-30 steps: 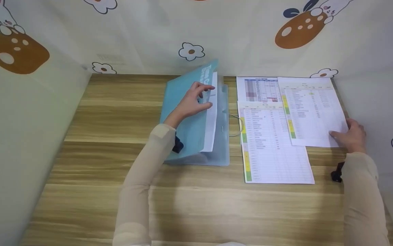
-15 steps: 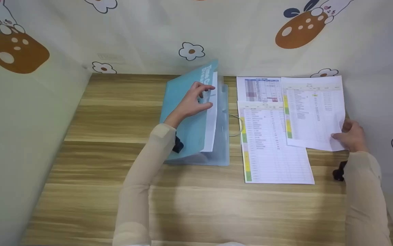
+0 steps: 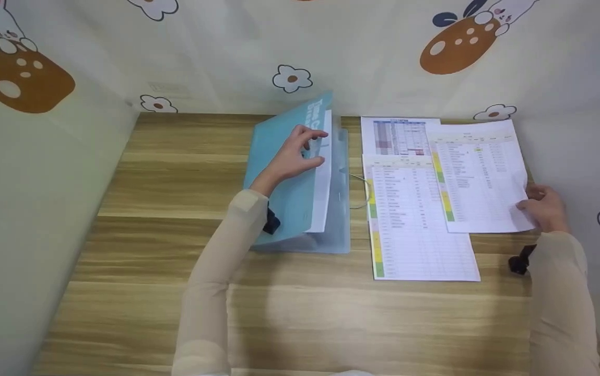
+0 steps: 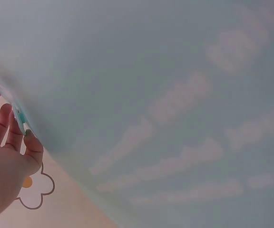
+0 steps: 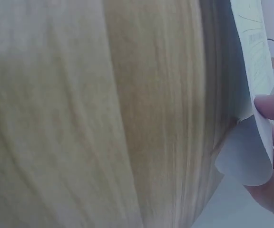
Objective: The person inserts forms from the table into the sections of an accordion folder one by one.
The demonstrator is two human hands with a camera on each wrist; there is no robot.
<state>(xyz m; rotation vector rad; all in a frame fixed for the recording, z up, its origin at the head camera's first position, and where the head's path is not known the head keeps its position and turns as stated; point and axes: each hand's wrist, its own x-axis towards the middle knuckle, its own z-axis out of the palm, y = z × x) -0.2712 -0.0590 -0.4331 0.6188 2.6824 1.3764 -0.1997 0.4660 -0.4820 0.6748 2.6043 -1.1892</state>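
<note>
A light blue file folder stands partly opened on the table, white sheets showing inside it. My left hand holds the raised cover by its edge; the left wrist view has the thumb and fingers at that edge, with the cover filling most of the frame. On the right, my right hand pinches the lower right corner of a printed sheet. Its corner curls between thumb and fingers in the right wrist view, lifted from the wood. That sheet overlaps another printed sheet lying flat.
A third printed page with a purple-blue table lies at the back, partly covered. Between folder and papers a thin pale loop sticks out. Patterned cloth walls border the wooden table at the back and both sides.
The right hand has shifted slightly right and toward the person, and the pinched sheet has swung and slid with it. My left hand and the folder have stayed in place.
</note>
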